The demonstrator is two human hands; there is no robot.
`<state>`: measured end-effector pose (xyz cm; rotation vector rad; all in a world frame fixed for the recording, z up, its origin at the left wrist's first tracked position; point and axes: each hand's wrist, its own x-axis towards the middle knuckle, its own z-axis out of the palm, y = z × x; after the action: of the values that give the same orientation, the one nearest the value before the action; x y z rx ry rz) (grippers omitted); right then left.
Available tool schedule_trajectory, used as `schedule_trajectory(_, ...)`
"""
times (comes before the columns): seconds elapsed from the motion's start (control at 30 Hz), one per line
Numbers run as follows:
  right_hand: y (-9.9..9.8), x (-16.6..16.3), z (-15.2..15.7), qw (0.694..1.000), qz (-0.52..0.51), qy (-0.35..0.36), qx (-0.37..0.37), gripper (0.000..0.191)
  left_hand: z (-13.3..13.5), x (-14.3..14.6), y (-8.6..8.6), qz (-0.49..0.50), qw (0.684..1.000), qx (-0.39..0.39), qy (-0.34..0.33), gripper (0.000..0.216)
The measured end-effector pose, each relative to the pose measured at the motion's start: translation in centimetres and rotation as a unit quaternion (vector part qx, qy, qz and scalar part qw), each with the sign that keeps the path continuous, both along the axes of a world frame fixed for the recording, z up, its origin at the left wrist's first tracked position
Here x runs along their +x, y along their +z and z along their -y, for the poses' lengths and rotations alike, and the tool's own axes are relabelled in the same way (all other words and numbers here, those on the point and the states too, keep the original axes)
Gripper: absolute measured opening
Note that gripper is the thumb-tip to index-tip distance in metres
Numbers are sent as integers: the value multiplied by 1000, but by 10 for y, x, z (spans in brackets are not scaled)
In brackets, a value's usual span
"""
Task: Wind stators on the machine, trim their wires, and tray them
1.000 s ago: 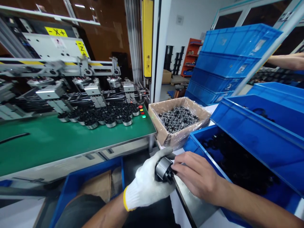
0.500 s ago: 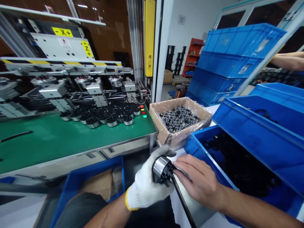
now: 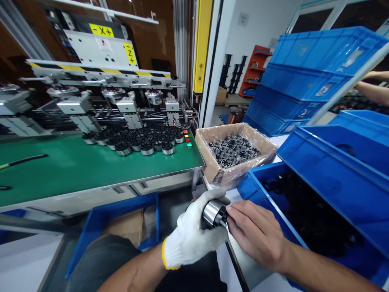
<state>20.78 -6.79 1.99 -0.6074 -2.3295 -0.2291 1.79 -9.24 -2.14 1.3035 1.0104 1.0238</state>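
My left hand [image 3: 194, 231], in a white knit glove with a yellow cuff, is wrapped around a motor stator core [image 3: 212, 212], a short silver metal cylinder with a dark, slotted inside. Its open end faces right, towards my right hand [image 3: 258, 233]. That hand is bare, its thumb and fingers pinched together against the stator's rim. Whatever lies between those fingertips is hidden. Just right of the hands stands a blue bin [image 3: 270, 198] holding a heap of black plastic parts [image 3: 313, 215].
Many black-topped stators [image 3: 136, 140] stand on the green bench [image 3: 75, 170] before a winding machine. A plastic-lined carton [image 3: 225, 176] holds bare metal cores. Stacked blue crates [image 3: 316, 52] rise behind. Below the bench sits another blue bin [image 3: 91, 231]. Another person's arm [image 3: 377, 87] shows far right.
The view has shifted slightly left. Black prongs that stuck out of the stator's near end no longer show; the metal rim and a slotted inside face my right hand. Both hands keep their grip.
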Motion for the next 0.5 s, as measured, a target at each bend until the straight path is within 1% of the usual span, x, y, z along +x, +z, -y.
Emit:
schedule_trajectory(0.17, -3, 1, -1, 999, 46, 7, 10, 21, 1, -3, -5, -57, 998, -12, 18, 68)
schedule_trajectory(0.3, -3, 3, -1, 999, 33, 16, 0, 22, 2, -8, -6, -93, 995, -30, 11, 71)
schedule_trajectory(0.37, 0, 4, -1, 998, 46, 30, 21, 22, 2, -10, -5, -100, 994, -40, 4, 72)
schedule_trajectory(0.5, 8, 4, -1, 986, 114, 74, 97, 37, 0, -11, 0, -92, 993, -69, -27, 69)
